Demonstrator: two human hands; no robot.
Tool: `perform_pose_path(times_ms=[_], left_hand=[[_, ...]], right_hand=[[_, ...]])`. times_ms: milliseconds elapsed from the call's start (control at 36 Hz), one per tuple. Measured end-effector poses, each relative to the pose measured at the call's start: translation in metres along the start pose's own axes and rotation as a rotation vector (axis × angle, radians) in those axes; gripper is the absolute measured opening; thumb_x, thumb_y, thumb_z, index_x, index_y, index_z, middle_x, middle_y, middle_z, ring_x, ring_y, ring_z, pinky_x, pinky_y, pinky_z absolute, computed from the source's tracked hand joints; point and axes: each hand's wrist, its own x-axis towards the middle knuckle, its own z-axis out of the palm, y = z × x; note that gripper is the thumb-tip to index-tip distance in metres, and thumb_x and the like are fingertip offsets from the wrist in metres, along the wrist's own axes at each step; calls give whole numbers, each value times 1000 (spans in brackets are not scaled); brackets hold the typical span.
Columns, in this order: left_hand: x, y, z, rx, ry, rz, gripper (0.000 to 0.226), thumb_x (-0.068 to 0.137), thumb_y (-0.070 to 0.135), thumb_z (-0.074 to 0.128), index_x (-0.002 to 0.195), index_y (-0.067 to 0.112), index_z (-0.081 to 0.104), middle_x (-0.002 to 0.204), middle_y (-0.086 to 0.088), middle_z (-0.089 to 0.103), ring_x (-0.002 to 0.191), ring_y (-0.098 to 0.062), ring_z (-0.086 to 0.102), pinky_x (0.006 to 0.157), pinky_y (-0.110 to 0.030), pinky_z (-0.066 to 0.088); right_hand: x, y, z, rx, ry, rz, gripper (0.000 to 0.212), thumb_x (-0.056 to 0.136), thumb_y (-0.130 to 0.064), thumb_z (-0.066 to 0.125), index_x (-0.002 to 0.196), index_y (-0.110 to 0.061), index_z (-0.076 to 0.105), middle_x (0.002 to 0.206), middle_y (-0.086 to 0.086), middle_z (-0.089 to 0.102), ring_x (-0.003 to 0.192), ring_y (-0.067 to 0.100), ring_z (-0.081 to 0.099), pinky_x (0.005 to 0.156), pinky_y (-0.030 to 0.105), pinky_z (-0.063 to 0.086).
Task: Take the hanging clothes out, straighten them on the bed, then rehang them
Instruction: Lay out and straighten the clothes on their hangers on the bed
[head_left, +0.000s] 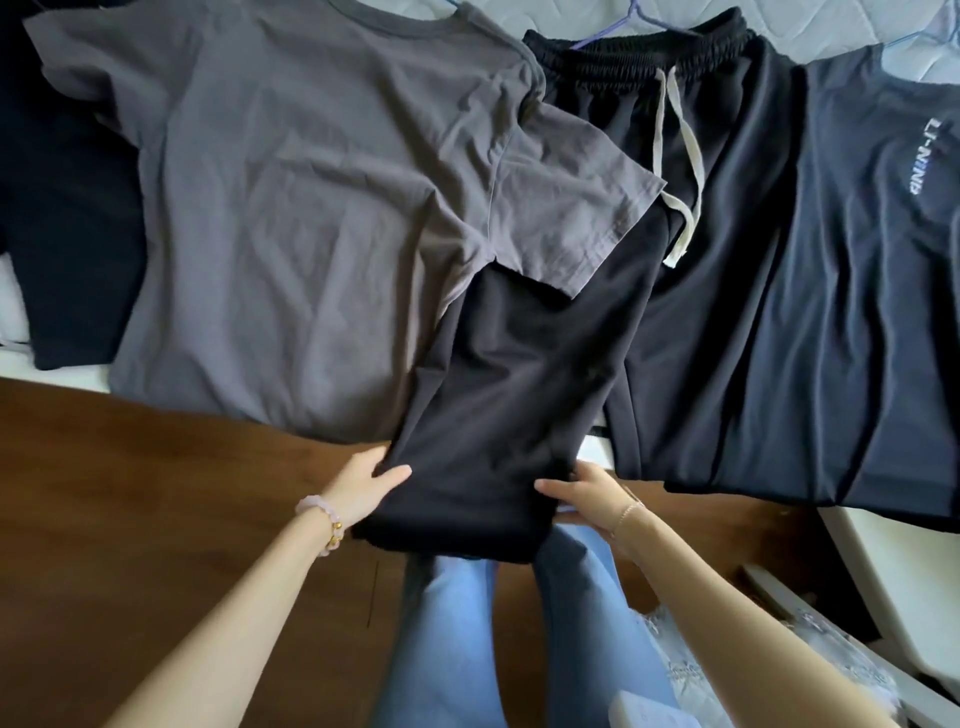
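Left hand (371, 486), right hand (587, 493) each grip the trouser leg (498, 405) near its hem; length runs upward in frame — hands level.

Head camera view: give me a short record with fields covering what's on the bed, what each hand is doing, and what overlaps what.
left hand: grips the near hem of one leg of the black drawstring pants
right hand: grips the same hem, opposite side
gray T-shirt: flat on the bed, sleeve overlapping the pants
navy Li-Ning T-shirt: right of the pants
drawstring: off-white, lying loose below the waistband
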Motion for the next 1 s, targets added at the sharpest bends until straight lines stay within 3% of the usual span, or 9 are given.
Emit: perform_pose_path(times_ms=[111, 222, 417, 528, 639, 778, 861, 917, 1000], left_hand=[[23, -11, 7, 172, 196, -90, 50, 97, 18, 49, 143, 3, 35, 147, -14, 41, 135, -30, 39, 110, -36, 33], [40, -23, 20, 327, 291, -147, 26, 94, 13, 45, 119, 10, 53, 119, -16, 63, 97, -33, 60, 77, -32, 47], [50, 18, 62, 274, 513, 129, 27, 83, -9, 47, 107, 1, 57, 114, -17, 60, 102, -36, 57, 85, -38, 43], [45, 58, 96, 355, 451, 338, 24, 85, -3, 44, 95, 11, 60, 102, -3, 61, 88, -28, 59, 68, -35, 45], [47, 96, 141, 286, 221, 419, 26, 83, -2, 44, 93, 12, 64, 100, -4, 66, 91, -28, 62, 79, -33, 50], [60, 131, 199, 97, -31, 100, 41, 89, 10, 49, 131, 11, 49, 131, -7, 57, 119, -24, 53, 98, -26, 40], [61, 149, 223, -87, -37, -2, 50, 89, 7, 55, 135, 4, 39, 123, -11, 58, 103, -22, 53, 87, -24, 39], [66, 155, 233, -158, -26, -51, 50, 85, 12, 61, 130, 1, 41, 110, -11, 59, 99, -24, 55, 90, -28, 44], [83, 153, 243, -228, -10, -137, 78, 72, 38, 71, 136, 6, 39, 130, -12, 53, 115, -33, 55, 101, -44, 46]], right_hand=[[19, 1, -2, -31, 84, -2, 25, 93, 2, 54, 114, -13, 55, 101, 6, 63, 80, 11, 61, 68, 22, 49], [22, 1, -17, -92, 193, 10, 18, 90, 3, 55, 96, -13, 59, 80, 0, 61, 77, 15, 56, 60, 22, 44], [14, 22, -76, -143, 512, -100, 26, 84, -2, 59, 85, -28, 65, 86, 0, 71, 85, 19, 64, 81, 34, 54], [0, 25, -118, -100, 701, -152, 25, 82, -2, 59, 90, -24, 67, 85, 3, 72, 88, 25, 68, 84, 39, 56], [-1, 25, -154, -27, 710, -149, 23, 86, -8, 61, 104, -21, 67, 99, 6, 72, 96, 27, 68, 81, 38, 56], [-1, 19, -178, -38, 677, -125, 43, 90, -3, 48, 130, -15, 57, 120, 4, 67, 99, 20, 61, 68, 24, 47], [-3, 15, -188, -104, 735, -114, 48, 88, -2, 45, 132, -17, 56, 127, 1, 65, 114, 23, 59, 88, 30, 48], [-3, 17, -196, -110, 748, -113, 48, 87, -1, 44, 132, -16, 56, 128, 2, 63, 118, 24, 57, 96, 31, 44], [-1, 20, -210, -129, 730, -125, 46, 88, -2, 44, 128, -17, 58, 127, 4, 62, 114, 25, 57, 90, 29, 43]])
